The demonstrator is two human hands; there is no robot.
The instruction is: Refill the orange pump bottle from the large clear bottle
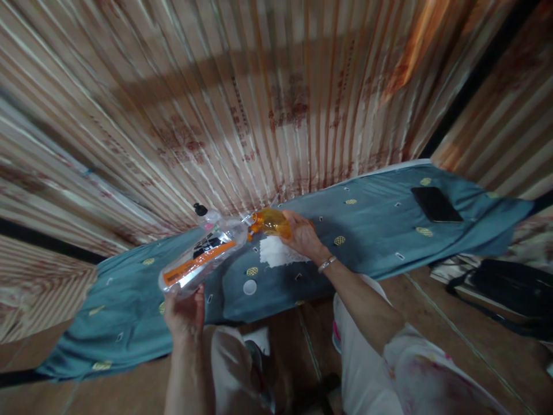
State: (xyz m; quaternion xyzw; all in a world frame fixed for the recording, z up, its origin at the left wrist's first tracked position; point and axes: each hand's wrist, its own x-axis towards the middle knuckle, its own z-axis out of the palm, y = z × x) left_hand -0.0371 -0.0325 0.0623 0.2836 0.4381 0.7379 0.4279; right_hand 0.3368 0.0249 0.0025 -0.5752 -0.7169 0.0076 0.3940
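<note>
My left hand point(185, 311) is closed around the base of a large clear plastic bottle point(242, 233) with an orange and silver label. The bottle leans, its neck pointing up and to the right. My right hand point(301, 235) is wrapped round a see-through orange bottle point(272, 222), held on its side. Its narrow end meets the mouth of the clear bottle; whether liquid passes between them I cannot tell. Beneath my right hand lies a white cloth point(279, 253). A white round cap point(249, 287) rests near the front edge.
The narrow table has a blue-green cloth point(371, 253). Behind the clear bottle stands a bottle with a black top point(200, 209). A black flat device point(437, 204) lies at the right. A black bag point(505, 285) sits beyond the table's right front. Striped plastic sheeting point(276, 115) rises behind.
</note>
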